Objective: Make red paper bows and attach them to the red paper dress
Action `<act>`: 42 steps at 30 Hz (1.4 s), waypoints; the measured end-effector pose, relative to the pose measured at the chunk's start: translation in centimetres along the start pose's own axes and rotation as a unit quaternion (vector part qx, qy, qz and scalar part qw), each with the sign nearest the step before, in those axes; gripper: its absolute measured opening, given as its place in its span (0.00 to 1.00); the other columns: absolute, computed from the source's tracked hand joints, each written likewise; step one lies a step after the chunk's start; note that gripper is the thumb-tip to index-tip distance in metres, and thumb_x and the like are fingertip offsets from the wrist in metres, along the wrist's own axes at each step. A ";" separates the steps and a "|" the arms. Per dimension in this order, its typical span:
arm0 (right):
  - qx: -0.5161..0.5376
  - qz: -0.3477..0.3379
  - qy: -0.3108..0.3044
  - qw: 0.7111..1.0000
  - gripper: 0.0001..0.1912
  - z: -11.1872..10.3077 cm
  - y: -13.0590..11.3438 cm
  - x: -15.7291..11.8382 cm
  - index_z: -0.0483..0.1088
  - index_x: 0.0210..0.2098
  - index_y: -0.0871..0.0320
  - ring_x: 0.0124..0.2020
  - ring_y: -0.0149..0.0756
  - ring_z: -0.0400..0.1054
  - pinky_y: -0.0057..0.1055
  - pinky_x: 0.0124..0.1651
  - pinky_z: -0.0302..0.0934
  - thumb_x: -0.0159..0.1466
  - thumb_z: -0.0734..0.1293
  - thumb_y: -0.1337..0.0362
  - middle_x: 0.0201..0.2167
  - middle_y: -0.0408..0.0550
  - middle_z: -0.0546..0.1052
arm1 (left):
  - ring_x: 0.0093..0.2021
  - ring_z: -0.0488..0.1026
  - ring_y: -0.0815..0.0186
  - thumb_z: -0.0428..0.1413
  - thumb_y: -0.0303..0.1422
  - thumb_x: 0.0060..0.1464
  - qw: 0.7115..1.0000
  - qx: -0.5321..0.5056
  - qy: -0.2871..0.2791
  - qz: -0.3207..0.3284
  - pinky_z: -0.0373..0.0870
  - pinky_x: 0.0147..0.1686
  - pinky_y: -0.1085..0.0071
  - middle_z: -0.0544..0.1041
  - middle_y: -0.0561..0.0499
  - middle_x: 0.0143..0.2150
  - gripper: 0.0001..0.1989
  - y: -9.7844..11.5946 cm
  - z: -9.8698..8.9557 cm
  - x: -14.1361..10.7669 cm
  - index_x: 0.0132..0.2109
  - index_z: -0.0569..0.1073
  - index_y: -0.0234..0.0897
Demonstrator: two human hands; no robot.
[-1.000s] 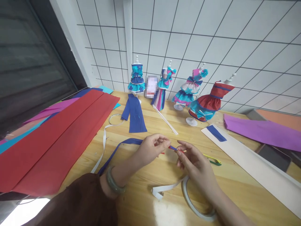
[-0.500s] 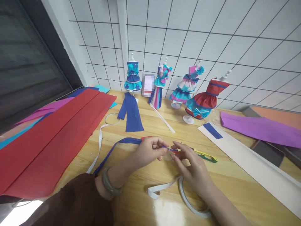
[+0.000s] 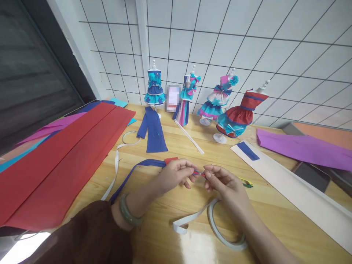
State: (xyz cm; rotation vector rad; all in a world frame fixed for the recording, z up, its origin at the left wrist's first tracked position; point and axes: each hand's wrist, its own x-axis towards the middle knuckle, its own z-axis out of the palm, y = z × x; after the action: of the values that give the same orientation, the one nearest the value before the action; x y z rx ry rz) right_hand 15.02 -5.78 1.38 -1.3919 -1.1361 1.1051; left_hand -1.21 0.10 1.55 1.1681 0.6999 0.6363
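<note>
Between my hands is a small red-and-blue piece of folded crepe paper (image 3: pixel 196 172), drawn in to a narrow middle like a bow. My left hand (image 3: pixel 176 175) pinches one end of it between thumb and fingers. The other end is in the pinched fingertips of my right hand (image 3: pixel 224 179). Under my right forearm lies a roll of white double-sided tape (image 3: pixel 212 222), its loose strip curling left. Behind my right hand shows the end of a yellow-green utility knife (image 3: pixel 248 183). A red paper piece (image 3: pixel 171 160) and a long blue paper strip (image 3: pixel 140 164) lie by my left hand.
Red crepe paper (image 3: pixel 74 157) covers the left side over other coloured sheets. Blue paper (image 3: pixel 156 135) lies mid-table. Several small dress forms, including one in a red dress (image 3: pixel 244 110), stand along the tiled wall. At right are a cream sheet (image 3: pixel 286 190) and purple paper (image 3: pixel 302 148).
My right hand has closed its fingers onto the right end of the folded paper and turned slightly. The paper now looks pinched at its middle. My left hand keeps its hold.
</note>
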 end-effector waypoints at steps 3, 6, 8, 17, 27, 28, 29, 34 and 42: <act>0.005 0.005 -0.012 1.000 0.17 0.1 0.0 0.0 0.68 0.37 0.59 0.22 0.29 0.65 0.26 0.24 0.61 0.53 0.68 0.55 0.23 0.43 0.71 | 0.29 0.70 0.70 0.53 0.39 0.48 1.000 -0.011 -0.010 -0.012 0.68 0.25 0.74 0.71 0.48 0.30 0.14 -0.4 -0.2 0.1 0.37 0.69 0.31; 0.002 -0.004 -0.028 1.000 0.16 0.5 -0.1 -0.1 0.68 0.37 0.59 0.23 0.29 0.65 0.27 0.27 0.62 0.53 0.68 0.56 0.25 0.44 0.72 | 0.25 0.70 0.72 0.57 0.38 0.45 1.000 0.025 -0.013 -0.001 0.68 0.24 0.74 0.72 0.49 0.31 0.16 -0.8 -0.3 0.2 0.39 0.69 0.31; 0.000 -0.009 -0.032 0.999 0.16 0.7 -0.1 -0.2 0.68 0.37 0.59 0.23 0.29 0.66 0.27 0.28 0.63 0.53 0.68 0.56 0.25 0.44 0.72 | 0.22 0.69 0.73 0.59 0.36 0.42 0.999 0.038 -0.007 -0.004 0.67 0.23 0.74 0.72 0.49 0.30 0.15 -0.8 -0.1 0.2 0.37 0.69 0.31; -0.017 -0.012 -0.004 1.000 0.16 0.3 0.0 -0.2 0.67 0.39 0.59 0.25 0.31 0.66 0.29 0.31 0.63 0.55 0.67 0.55 0.26 0.44 0.72 | 0.20 0.70 0.72 0.58 0.34 0.42 0.998 0.055 0.017 -0.028 0.66 0.22 0.76 0.72 0.50 0.25 0.12 -0.8 0.0 0.3 0.32 0.70 0.30; -0.012 -0.003 -0.054 0.998 0.18 0.9 0.1 -0.2 0.66 0.40 0.59 0.26 0.31 0.66 0.30 0.32 0.62 0.54 0.67 0.55 0.27 0.45 0.71 | 0.22 0.70 0.71 0.57 0.32 0.42 0.999 0.040 0.008 -0.010 0.68 0.26 0.73 0.72 0.50 0.25 0.09 -1.0 0.1 0.3 0.31 0.70 0.29; -0.010 -0.009 -0.055 0.998 0.17 0.8 0.2 -0.2 0.65 0.40 0.59 0.26 0.31 0.66 0.30 0.32 0.61 0.55 0.67 0.56 0.27 0.45 0.70 | 0.22 0.70 0.71 0.57 0.32 0.42 0.999 0.047 0.008 -0.011 0.68 0.25 0.73 0.72 0.50 0.25 0.09 -1.0 0.1 0.3 0.31 0.71 0.29; -0.008 -0.014 -0.054 0.998 0.17 0.8 0.3 -0.2 0.65 0.40 0.59 0.26 0.31 0.66 0.29 0.33 0.61 0.55 0.67 0.56 0.27 0.45 0.70 | 0.22 0.70 0.71 0.57 0.32 0.42 0.999 0.052 0.009 -0.012 0.68 0.25 0.73 0.72 0.50 0.25 0.09 -1.1 0.1 0.3 0.31 0.71 0.29; 0.005 -0.023 -0.044 0.999 0.15 0.6 0.4 -0.3 0.64 0.39 0.58 0.27 0.30 0.65 0.28 0.32 0.60 0.55 0.67 0.59 0.26 0.43 0.69 | 0.21 0.70 0.71 0.56 0.30 0.41 0.998 0.059 0.018 -0.016 0.68 0.25 0.73 0.71 0.51 0.22 0.07 -1.1 0.1 0.4 0.30 0.70 0.29; 0.004 -0.021 -0.029 0.999 0.17 0.8 0.1 -0.2 0.64 0.38 0.58 0.26 0.30 0.64 0.29 0.31 0.61 0.53 0.68 0.57 0.25 0.43 0.69 | 0.21 0.70 0.71 0.56 0.31 0.42 0.998 0.056 0.014 -0.018 0.67 0.25 0.73 0.70 0.52 0.21 0.07 -0.9 0.0 0.3 0.29 0.70 0.30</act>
State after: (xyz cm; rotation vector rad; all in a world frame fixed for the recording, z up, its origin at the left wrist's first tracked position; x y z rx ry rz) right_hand 14.17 -5.89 1.26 -1.3326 -1.1958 1.1241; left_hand -0.93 0.08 0.59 1.2489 0.7873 0.5907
